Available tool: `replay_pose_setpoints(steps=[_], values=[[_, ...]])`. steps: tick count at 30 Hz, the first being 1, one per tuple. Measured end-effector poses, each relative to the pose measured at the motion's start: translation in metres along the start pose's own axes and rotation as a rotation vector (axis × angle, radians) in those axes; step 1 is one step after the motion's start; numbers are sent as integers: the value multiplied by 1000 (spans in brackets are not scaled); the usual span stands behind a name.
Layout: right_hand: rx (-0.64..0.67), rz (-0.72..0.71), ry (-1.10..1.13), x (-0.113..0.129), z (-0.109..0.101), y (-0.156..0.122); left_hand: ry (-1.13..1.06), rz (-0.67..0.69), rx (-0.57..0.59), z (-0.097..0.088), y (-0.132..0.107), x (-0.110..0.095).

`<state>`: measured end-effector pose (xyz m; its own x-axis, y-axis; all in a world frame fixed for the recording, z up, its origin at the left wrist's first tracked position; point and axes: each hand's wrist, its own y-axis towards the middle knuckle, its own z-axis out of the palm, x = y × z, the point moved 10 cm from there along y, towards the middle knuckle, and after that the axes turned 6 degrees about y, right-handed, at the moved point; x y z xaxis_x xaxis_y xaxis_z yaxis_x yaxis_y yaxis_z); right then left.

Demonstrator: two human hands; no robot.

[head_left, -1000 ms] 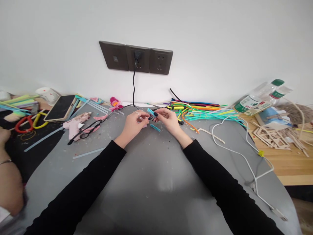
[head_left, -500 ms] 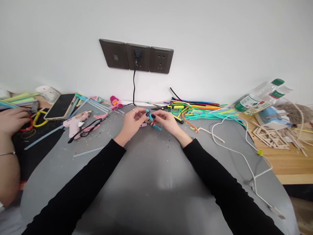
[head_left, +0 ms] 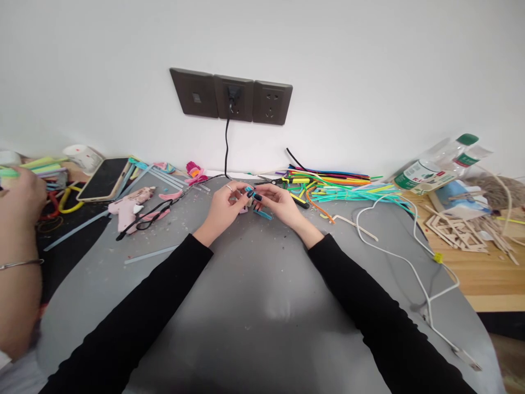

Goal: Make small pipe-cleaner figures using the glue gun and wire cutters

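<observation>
My left hand [head_left: 225,205] pinches a short piece of blue pipe cleaner [head_left: 249,189] between thumb and fingertips. Meeting it from the other side, my right hand [head_left: 279,204] has its dark-nailed fingers closed on the same small piece, most of which they cover. Another short blue piece [head_left: 263,215] lies just under my right fingers on the grey mat [head_left: 246,295]. Something small and pale sits behind the fingertips, too hidden to name. Black-and-yellow pliers [head_left: 287,180] lie just beyond my right hand.
Bundled pipe cleaners [head_left: 348,191] lie along the wall. Left are a pink glue gun [head_left: 129,208], glue sticks, a phone [head_left: 103,179] and another person's hand [head_left: 27,191]. A white cable [head_left: 396,254], plastic bottle [head_left: 435,164] and wooden pieces [head_left: 455,231] are at right.
My fingers have closed further over the blue pipe cleaner piece, so less of it shows. The other person's hand at left has lifted toward the pale strips. The view has shifted slightly.
</observation>
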<state>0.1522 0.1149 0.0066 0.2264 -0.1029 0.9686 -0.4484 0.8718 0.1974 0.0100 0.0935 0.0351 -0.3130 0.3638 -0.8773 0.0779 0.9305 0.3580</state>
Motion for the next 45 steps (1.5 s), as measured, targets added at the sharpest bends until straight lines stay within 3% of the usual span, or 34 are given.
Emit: replay_pose_setpoints(steps=[6,35,45], values=[[-26,-20,-7,4,1,-1,68,15,-54,-5,0,2],[-66,-57,-126,3,-2,-2,250,100,8,4,-2,-9],[-104,-119,-296,7,-7,-3,228,89,49,8,-1,-4]])
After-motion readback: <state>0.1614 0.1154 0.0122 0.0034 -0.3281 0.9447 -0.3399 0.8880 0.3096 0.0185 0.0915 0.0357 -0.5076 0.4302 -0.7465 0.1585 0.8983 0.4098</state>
